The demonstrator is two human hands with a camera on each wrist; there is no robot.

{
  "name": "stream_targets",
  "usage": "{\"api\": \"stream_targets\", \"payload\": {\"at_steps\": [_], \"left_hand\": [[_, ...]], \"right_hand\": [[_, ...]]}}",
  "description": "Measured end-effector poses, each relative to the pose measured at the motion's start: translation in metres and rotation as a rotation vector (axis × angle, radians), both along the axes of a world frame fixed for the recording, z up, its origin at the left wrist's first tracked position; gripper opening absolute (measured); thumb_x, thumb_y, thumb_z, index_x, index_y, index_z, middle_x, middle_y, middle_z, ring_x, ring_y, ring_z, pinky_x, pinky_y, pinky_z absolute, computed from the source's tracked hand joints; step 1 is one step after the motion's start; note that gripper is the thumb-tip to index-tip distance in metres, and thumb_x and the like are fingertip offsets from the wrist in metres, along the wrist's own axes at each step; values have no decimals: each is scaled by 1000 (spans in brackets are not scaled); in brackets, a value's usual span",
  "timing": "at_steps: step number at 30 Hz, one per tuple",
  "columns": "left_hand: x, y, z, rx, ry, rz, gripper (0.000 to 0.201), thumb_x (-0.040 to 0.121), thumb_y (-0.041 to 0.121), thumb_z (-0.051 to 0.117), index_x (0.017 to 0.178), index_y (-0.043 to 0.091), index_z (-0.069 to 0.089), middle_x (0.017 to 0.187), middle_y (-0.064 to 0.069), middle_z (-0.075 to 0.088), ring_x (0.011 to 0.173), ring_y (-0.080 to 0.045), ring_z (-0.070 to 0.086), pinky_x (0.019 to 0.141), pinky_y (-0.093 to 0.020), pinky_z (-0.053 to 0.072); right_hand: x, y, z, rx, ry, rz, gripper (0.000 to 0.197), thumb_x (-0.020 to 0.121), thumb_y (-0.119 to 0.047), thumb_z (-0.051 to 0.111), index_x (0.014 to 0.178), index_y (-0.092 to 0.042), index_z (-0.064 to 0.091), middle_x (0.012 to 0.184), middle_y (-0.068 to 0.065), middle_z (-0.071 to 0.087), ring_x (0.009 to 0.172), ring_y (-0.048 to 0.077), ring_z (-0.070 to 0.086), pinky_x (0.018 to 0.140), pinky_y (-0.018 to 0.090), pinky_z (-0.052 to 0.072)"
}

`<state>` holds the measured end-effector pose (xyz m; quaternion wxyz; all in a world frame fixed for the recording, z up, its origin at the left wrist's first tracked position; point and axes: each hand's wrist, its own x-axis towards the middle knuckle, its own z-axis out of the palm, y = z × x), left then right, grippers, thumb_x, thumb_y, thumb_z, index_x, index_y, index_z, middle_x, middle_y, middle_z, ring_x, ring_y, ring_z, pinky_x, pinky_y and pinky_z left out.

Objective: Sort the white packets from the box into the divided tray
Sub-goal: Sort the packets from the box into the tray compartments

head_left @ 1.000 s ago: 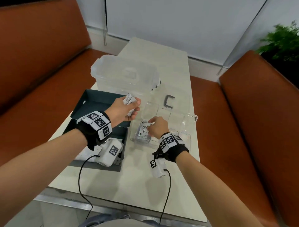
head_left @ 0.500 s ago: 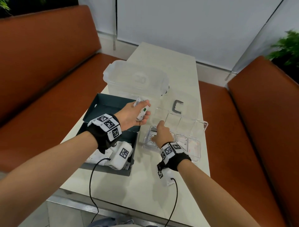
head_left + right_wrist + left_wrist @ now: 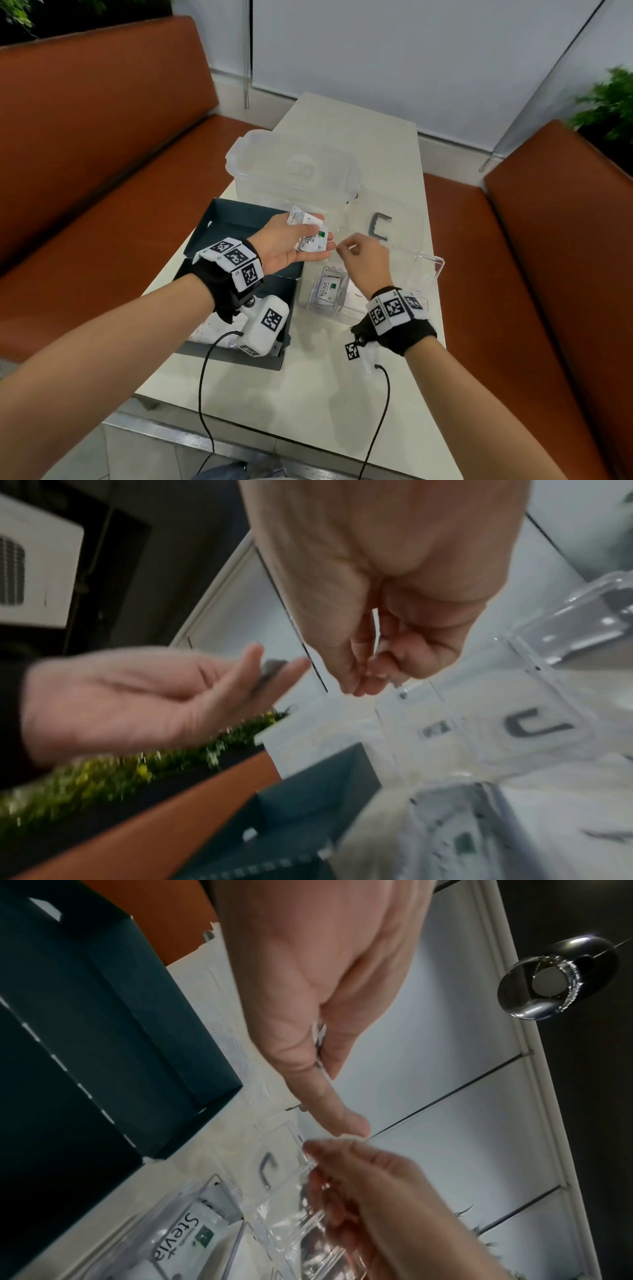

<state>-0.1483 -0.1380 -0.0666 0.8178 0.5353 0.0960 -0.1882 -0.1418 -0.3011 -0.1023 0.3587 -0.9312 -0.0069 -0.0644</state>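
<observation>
My left hand (image 3: 284, 243) is palm up above the far right corner of the dark box (image 3: 239, 219) and grips several white packets (image 3: 310, 238) under its thumb. The right hand (image 3: 363, 260) hovers just right of them over the clear divided tray (image 3: 430, 265). Its fingers (image 3: 363, 680) are curled together with nothing seen between them, a small gap short of the left fingertips (image 3: 298, 664). A Stevia packet (image 3: 327, 286) lies in the tray's near left compartment, and another white packet (image 3: 356, 294) lies in the one beside it. More packets (image 3: 212, 332) lie in the box's near end.
A clear lidded tub (image 3: 291, 164) stands behind the box. A clear lid with a grey handle (image 3: 378, 228) lies behind the tray. Orange benches (image 3: 102, 171) flank the narrow white table (image 3: 308, 394). Cables (image 3: 205, 394) hang from both wrists over the table's front edge.
The right hand has lifted out of the tray's near left compartment, leaving the Stevia packet there, and moved up to the left hand's packets. The left hand has turned palm up.
</observation>
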Motion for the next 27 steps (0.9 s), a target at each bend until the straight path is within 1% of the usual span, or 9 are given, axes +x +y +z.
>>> {"api": "stream_targets", "payload": {"at_steps": [3,5,7,10,13,16,21,24,27], "left_hand": [[-2,-3,-4,33,-36,3,30,94,-2,56,123,3,59,115,-24,66,96,-34,71,62,-32,60],[-3,-5,-6,47,-73,11,30,89,1,64,119,3,61,113,-20,67,98,-29,70,62,-31,60],[-3,-7,-7,55,-105,12,31,85,4,70,115,4,63,108,-15,69,95,-22,70,62,-30,59],[-3,-7,-10,57,-100,-8,34,85,11,71,117,3,63,112,-14,70,100,-24,69,64,-31,59],[-4,-9,-11,33,-27,-6,26,93,22,63,114,7,62,108,-15,72,90,-25,73,61,-32,59],[-4,-11,-13,23,22,25,23,97,24,58,113,8,62,106,-15,71,81,-26,74,59,-32,59],[-6,-9,-19,56,-6,19,17,99,15,54,113,11,63,106,-17,70,85,-31,73,59,-32,59],[-5,-5,-22,71,-14,63,18,98,10,54,114,8,62,106,-20,68,81,-31,74,59,-32,59],[-5,-3,-26,86,-14,90,16,97,9,55,111,8,63,107,-20,67,79,-29,74,59,-33,59]], "right_hand": [[-1,3,15,300,24,21,21,93,-27,56,92,-13,70,75,2,71,58,11,57,59,24,46],[-5,5,21,455,106,53,19,92,-30,58,89,-15,69,62,-3,67,49,11,54,48,22,43],[-7,5,23,547,159,61,14,89,-25,64,91,-13,70,57,-5,64,49,13,53,44,22,41],[-8,1,24,670,189,33,8,87,-18,68,88,-10,69,62,-3,63,50,12,53,46,23,42],[-8,-5,26,760,219,-1,7,88,-13,67,87,-7,67,70,4,62,52,14,55,49,24,44],[-7,-10,26,784,234,-13,8,89,-10,65,92,-3,67,76,10,64,55,15,56,50,24,45],[-2,-22,19,775,189,-101,9,87,-4,66,96,-6,66,72,7,66,53,14,57,49,24,47],[1,-31,6,636,188,-170,8,87,-5,66,95,-5,66,74,9,67,54,14,58,51,24,49],[1,-33,-9,430,296,-141,12,87,-7,67,97,-1,67,73,10,67,54,13,58,52,24,50]]}}
